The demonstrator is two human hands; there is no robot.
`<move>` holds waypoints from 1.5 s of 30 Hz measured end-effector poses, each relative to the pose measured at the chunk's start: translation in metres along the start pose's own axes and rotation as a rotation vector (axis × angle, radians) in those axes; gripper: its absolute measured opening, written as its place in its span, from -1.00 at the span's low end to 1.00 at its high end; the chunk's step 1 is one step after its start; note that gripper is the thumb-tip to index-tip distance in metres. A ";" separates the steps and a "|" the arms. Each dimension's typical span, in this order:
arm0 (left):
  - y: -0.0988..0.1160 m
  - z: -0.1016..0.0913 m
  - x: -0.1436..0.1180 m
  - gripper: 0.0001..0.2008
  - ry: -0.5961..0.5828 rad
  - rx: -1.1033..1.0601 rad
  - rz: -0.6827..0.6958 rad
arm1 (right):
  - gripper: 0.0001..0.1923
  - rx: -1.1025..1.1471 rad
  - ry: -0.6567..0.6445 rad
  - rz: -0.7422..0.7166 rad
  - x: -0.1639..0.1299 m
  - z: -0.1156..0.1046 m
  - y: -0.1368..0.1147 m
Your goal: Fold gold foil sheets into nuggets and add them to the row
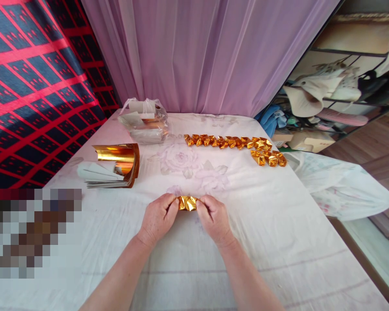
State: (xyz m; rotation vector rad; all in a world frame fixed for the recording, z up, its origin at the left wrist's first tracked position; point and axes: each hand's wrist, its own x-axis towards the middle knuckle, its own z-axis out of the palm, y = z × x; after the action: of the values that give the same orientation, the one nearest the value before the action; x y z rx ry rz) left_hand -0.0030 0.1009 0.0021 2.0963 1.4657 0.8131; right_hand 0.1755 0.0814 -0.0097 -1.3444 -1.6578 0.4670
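Note:
Between my two hands is a folded gold foil paper ingot [188, 203], its creased, shiny middle showing. My left hand [160, 216] pinches its left end, with the fingers curled in. At the other end, my right hand [215, 217] grips it the same way. The fingertips and the ends of the paper are hidden inside both fists. Farther back on the right, finished-looking gold paper ingots [228, 142] lie in a long row, with a shorter row [269, 158] in front of its right end. To the left rests a curled stack of gold foil paper sheets [129, 166].
A clear plastic bag [145, 121] holding more sheets stands at the back left. A floral cloth [194, 268] covers the table, and a purple curtain [188, 52] hangs behind. At right are a cluttered shelf [330, 99] and a white plastic bag [346, 185]. A blurred patch hides the left edge.

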 end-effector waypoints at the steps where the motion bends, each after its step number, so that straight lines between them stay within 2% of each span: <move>1: 0.000 0.000 0.000 -0.70 -0.001 -0.001 -0.001 | -0.68 0.006 0.003 -0.002 0.000 0.000 0.000; 10: 0.000 0.001 -0.001 -0.71 0.014 0.013 0.024 | -0.70 -0.193 0.021 -0.059 -0.001 0.002 0.005; 18: 0.001 -0.001 0.000 -0.69 0.013 -0.032 0.006 | -0.71 -0.212 -0.009 -0.073 -0.001 0.001 0.004; 25: 0.002 0.002 -0.001 -0.69 0.064 0.008 -0.012 | -0.70 -0.264 -0.007 -0.097 -0.002 0.001 0.004; 36: 0.001 0.000 -0.003 -0.67 0.093 -0.067 -0.013 | -0.69 -0.143 0.012 -0.016 0.000 0.000 0.003; 41: -0.001 0.002 -0.002 -0.65 0.092 -0.083 -0.003 | -0.64 0.105 -0.014 0.137 -0.001 0.003 0.001; 45: -0.003 0.003 -0.001 -0.66 0.087 -0.122 -0.045 | -0.63 0.298 -0.064 0.256 -0.003 0.006 0.002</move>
State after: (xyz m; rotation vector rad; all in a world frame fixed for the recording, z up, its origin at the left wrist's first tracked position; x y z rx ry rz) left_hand -0.0031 0.1007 -0.0024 1.9537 1.4628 0.9622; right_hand 0.1715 0.0808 -0.0155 -1.3306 -1.4049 0.8793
